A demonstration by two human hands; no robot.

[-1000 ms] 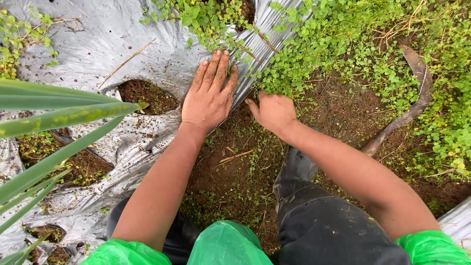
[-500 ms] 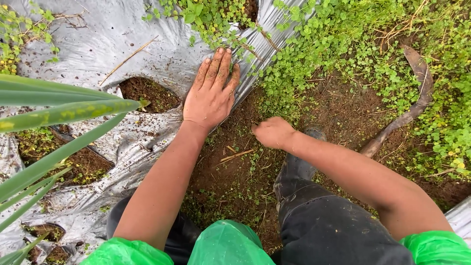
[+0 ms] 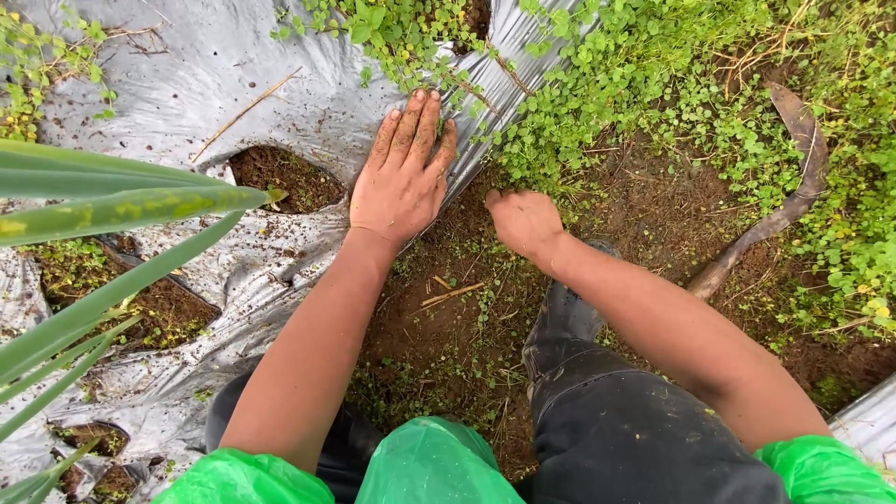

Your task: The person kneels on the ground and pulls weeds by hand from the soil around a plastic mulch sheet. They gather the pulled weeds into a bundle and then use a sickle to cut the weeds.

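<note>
Pressing down flat, the left hand [image 3: 401, 182] is lying palm-down with its muddy fingers [image 3: 417, 126] spread on the edge of the silver plastic mulch sheet [image 3: 187, 84], right where the sheet is meeting the bare soil [image 3: 448, 317]. Only one view here, the head camera looking straight down. The right hand [image 3: 525, 221] is sitting just beside the left, knuckles up and fingers curled under, digging into the low green weeds [image 3: 579, 103] at the sheet's border; whether it is actually gripping any stems I cannot tell, since the fingertips are hidden beneath the hand. Those weeds are running thick from the top centre across to the right, also creeping over the plastic above the left hand. A round planting hole [image 3: 285, 179] showing dark earth is lying just left of the left hand. Long green leaf blades [image 3: 121, 210] are poking in from the left edge. A curved dry brown leaf [image 3: 793, 177] is resting among the weeds, well to the right. Dark trousers [image 3: 616, 420] and green sleeves [image 3: 429, 467] are filling the bottom.
</note>
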